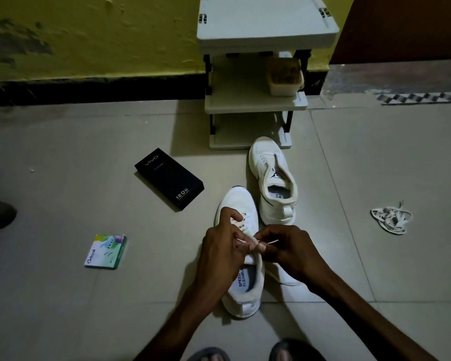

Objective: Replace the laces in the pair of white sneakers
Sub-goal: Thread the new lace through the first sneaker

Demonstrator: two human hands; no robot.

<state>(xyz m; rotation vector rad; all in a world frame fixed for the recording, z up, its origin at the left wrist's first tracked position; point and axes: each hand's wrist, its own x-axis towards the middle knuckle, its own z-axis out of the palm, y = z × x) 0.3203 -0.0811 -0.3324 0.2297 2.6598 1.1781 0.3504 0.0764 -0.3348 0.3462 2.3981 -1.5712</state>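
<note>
Far left on the tiled floor (63, 194) lies a small green-and-white packet (106, 251), flat and alone. Next comes a black box (169, 179), lying at an angle, well apart from the packet. Now the action: the left hand (220, 246) is over the near sneaker (241, 280), fingers curled and pinching the white lace (254, 243) just above the shoe's opening. That sneaker sits on the floor, toe pointing away, with lace crossing its upper eyelets. The right hand (289, 252) meets it from the other side, fingertips pinched on the lace end. Just behind stands the second sneaker (272, 181), no lace in it, its toe near the foot of a white shelf rack (255, 102). Far right, a loose tangle of laces (391, 217) lies by itself.
</note>
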